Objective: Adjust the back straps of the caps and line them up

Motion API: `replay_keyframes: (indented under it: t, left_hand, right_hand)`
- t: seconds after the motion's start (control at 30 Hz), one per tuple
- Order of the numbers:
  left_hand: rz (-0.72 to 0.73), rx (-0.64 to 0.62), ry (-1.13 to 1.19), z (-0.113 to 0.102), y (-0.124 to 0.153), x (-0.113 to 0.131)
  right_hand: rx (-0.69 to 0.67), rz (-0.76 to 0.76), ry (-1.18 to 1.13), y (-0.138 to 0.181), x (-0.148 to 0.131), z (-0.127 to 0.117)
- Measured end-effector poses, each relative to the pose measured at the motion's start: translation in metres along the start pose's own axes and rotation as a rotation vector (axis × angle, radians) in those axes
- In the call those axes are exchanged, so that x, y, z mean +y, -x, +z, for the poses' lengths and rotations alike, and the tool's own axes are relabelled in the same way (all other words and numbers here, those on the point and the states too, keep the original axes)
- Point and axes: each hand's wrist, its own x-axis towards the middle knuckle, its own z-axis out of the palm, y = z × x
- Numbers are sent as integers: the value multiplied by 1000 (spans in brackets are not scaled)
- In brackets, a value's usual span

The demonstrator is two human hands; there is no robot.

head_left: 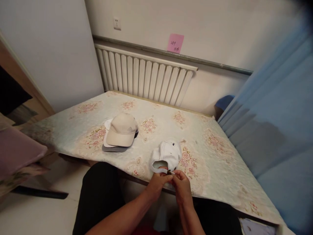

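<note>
A white baseball cap rests near the front edge of the flower-patterned bed surface, its back opening turned toward me. My left hand pinches the cap's rear strap beside a small dark buckle. On the other side of that buckle, my right hand has its fingertips closed on the strap's end. Both hands are close together, and some fingertips are hidden behind the strap. To the left lies a stack of caps, a beige cap on top, with white and grey brims showing underneath.
A white radiator runs along the wall behind the bed. Blue curtain hangs on the right. At the left stands a seat with a pink cushion. A pink note is stuck to the wall.
</note>
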Motion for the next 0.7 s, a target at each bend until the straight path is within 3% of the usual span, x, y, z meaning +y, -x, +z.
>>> replay_keyframes:
  t: [0.37, 0.7]
  left_hand:
    - [-31, 125, -152, 6, -2, -2]
    - [-70, 114, 35, 7, 2, -1]
  right_hand:
    - [-20, -57, 178, 1, -2, 0]
    - [-72, -48, 193, 2, -6, -1]
